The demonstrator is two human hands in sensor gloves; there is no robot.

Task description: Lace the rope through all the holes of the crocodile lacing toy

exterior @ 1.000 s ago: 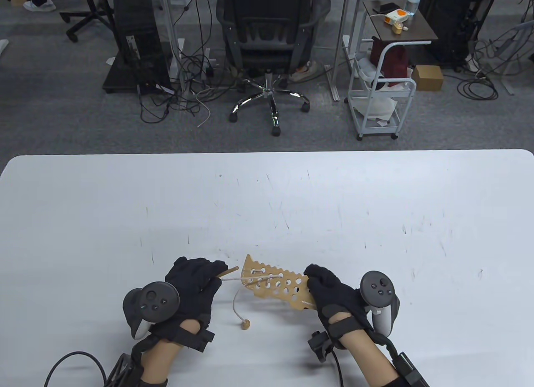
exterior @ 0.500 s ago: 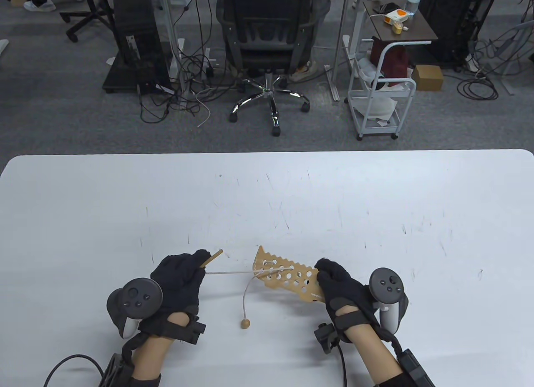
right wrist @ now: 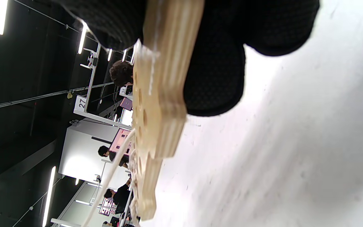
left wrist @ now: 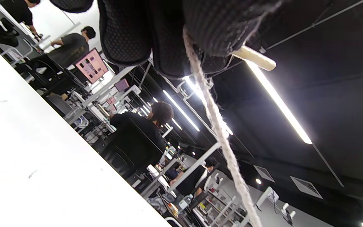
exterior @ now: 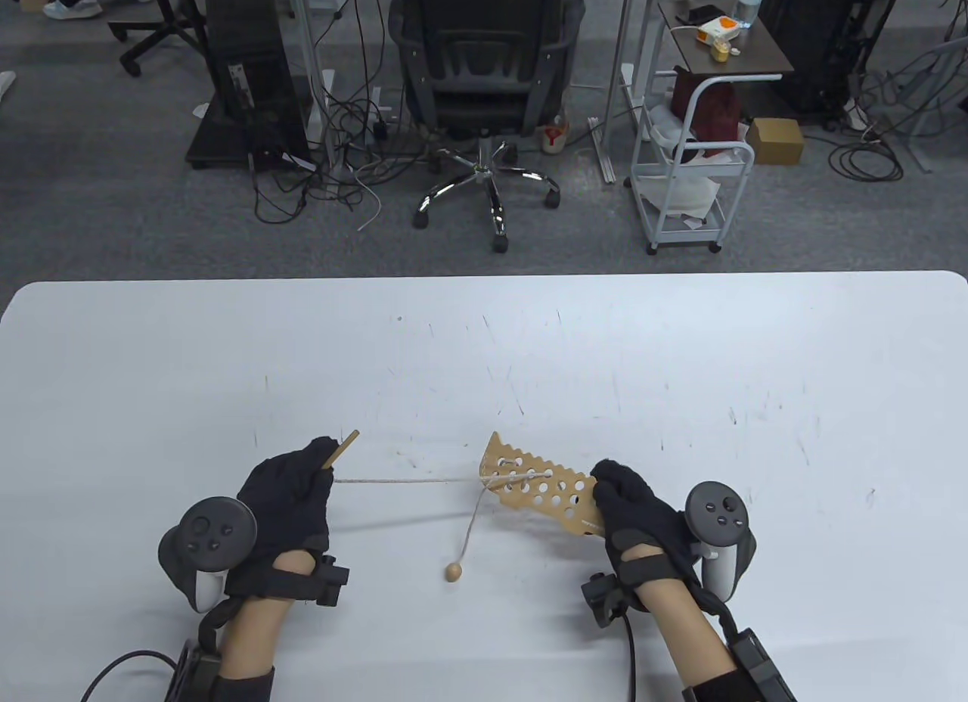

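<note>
The left hand [exterior: 283, 501] in its black sensor glove is curled tight around a slim pale wooden lacing needle [exterior: 342, 447], whose tip sticks out past the fingertips [left wrist: 169, 47] and points up and away from the person. From that grip the cream twisted rope [exterior: 408, 480] runs taut and level to the right, into the near end of the flat light plywood crocodile lacing toy with its rows of round holes and toothed upper edge [exterior: 538, 489]. A slack tail of the rope drops from the toy to a small round wooden bead [exterior: 454, 572] resting on the table. The right hand [exterior: 643, 517], also gloved in black, pinches the toy's right end, thumb on 1 face and fingers on the other; the toy seems to be held clear of the tabletop, though the table view does not settle this. The white scuffed table [exterior: 681, 369] lies beneath both hands. Beyond it stand a black office chair [exterior: 484, 74], a white wheeled cart [exterior: 684, 180], and cables across grey carpet.
</note>
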